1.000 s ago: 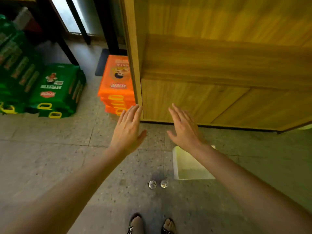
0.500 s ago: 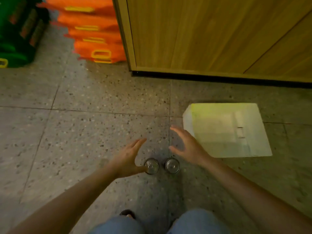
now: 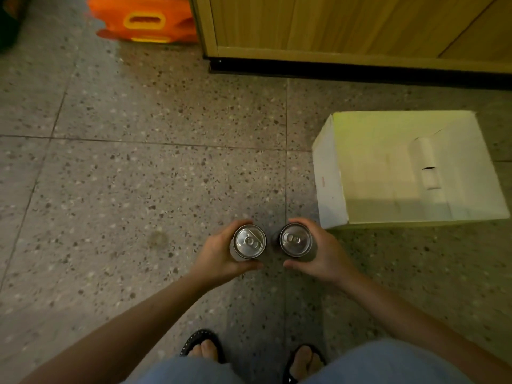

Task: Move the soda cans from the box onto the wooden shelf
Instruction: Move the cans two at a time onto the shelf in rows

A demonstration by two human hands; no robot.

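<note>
- Closest in, the person's two feet in dark open sandals (image 3: pixel 203 345) stand on the speckled stone-tile floor (image 3: pixel 138 189), with pale blue trouser knees at the bottom edge of the view.
- Both bare forearms reach forward and down from there, angling in toward each other.
- The left hand (image 3: pixel 219 254) is wrapped round the left can (image 3: pixel 248 241): thumb curled under the near side, fingers bent round the far side, closed snugly on it.
- The right hand (image 3: pixel 322 253) grips the right can (image 3: pixel 295 239) in the same way, thumb near, fingers far, closed on the can's body.
- Both cans are upright, silver tops and pull-tabs facing up, side by side with a narrow gap between them; I cannot tell whether their bases are touching the floor.
- Just beyond the right hand sits the white cardboard box (image 3: pixel 329 184), open at the top, nothing showing inside but its pale bottom and folded flaps.
- Farther back, the wooden shelf (image 3: pixel 332 23) unit shows only its lower panel, above a black strip at floor level.
- To its left, at the far edge, lies an orange pack with a yellow handle cut-out (image 3: pixel 144 20).
</note>
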